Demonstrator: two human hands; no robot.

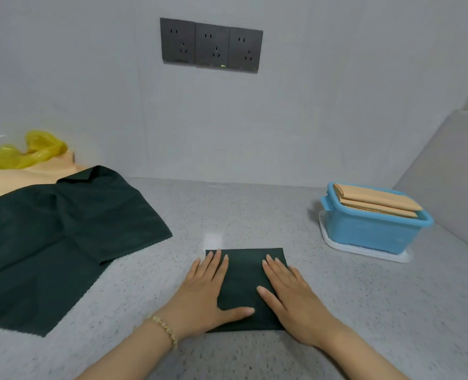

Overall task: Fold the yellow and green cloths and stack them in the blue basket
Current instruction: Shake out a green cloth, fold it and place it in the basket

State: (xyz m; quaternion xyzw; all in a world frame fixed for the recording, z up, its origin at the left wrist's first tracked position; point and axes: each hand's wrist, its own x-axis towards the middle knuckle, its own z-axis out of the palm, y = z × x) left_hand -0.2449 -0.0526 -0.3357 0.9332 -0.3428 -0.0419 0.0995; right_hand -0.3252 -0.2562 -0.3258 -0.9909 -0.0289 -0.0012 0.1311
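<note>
Folded green cloth, near table edge: pressed under left hand and right hand, both spread flat, gripping nothing. Advised: smooth outward, square edges before lifting to blue basket.

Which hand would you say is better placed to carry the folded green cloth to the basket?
Probably the right hand: it rests on the folded cloth, and the basket stands rightward.

One left hand and one right hand; one folded green cloth. One blue basket holds two folded yellow cloths. Three wall sockets, one yellow plastic bag.
</note>
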